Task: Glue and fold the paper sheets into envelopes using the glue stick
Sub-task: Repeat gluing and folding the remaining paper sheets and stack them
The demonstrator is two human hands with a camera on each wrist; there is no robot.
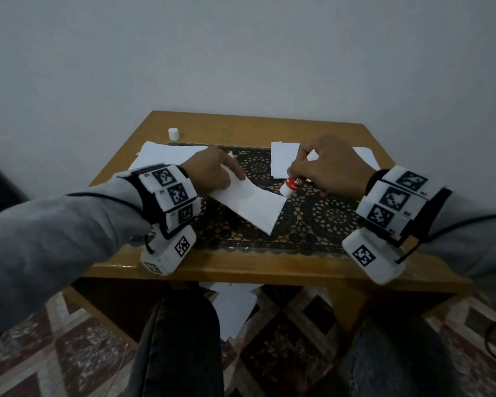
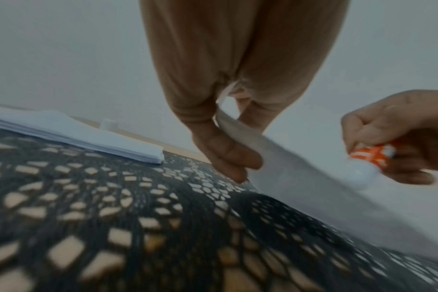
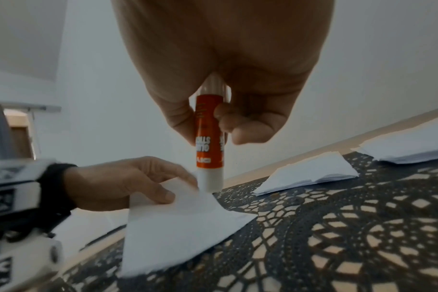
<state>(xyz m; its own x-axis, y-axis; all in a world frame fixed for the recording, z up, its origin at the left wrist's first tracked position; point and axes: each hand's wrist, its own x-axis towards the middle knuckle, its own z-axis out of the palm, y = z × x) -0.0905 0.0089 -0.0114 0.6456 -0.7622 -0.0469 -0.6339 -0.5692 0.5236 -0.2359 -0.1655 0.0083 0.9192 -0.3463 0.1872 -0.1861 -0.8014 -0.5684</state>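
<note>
A white paper sheet (image 1: 251, 204) lies slanted on the black lace mat (image 1: 327, 219), its left end lifted. My left hand (image 1: 212, 173) pinches that raised end between thumb and fingers; the left wrist view shows the paper (image 2: 300, 177) running through the pinch. My right hand (image 1: 330, 164) grips a red and white glue stick (image 1: 292, 183), tip down. In the right wrist view the glue stick (image 3: 209, 156) stands upright, its white end touching the sheet (image 3: 178, 227) close to my left hand (image 3: 128, 183).
A white cap (image 1: 173, 133) stands at the back left of the wooden table (image 1: 241, 265). A stack of sheets (image 1: 166, 156) lies at the left, folded papers (image 1: 284, 159) at the back right. More papers (image 1: 235, 308) lie on the floor under the table.
</note>
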